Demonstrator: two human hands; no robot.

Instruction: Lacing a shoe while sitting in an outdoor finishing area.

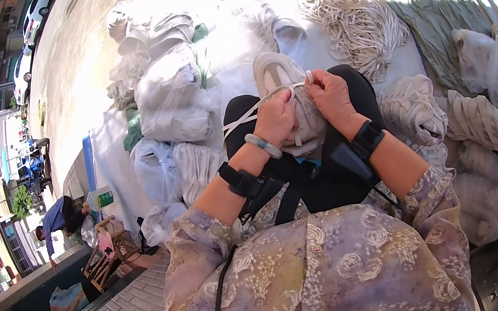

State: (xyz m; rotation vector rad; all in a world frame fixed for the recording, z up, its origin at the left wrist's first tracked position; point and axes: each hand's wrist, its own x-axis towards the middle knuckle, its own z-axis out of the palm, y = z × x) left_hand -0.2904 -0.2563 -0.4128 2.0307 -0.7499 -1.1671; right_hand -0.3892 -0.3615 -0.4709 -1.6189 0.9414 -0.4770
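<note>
- Shoe (286, 89), grey-white, resting on the black-covered lap, long axis running from the near right up toward the far left, toe end away from the body.
- White lace (256, 105) passing over the shoe's upper, loose ends trailing down on the shoe's left side.
- Left hand (276, 117) closed over the near left side of the shoe, fingers pressed on the upper and pinning the lace beneath.
- Right hand (328, 93) at the far right edge of the shoe, thumb and forefinger pinching the lace tip just above the eyelet area.
- Both hands touching the shoe; right one nearer to the lace end, left one nearer to the trailing part.
- Bundle of white laces (356, 25) well beyond the shoe; plastic bags (173, 97) to the shoe's left.
</note>
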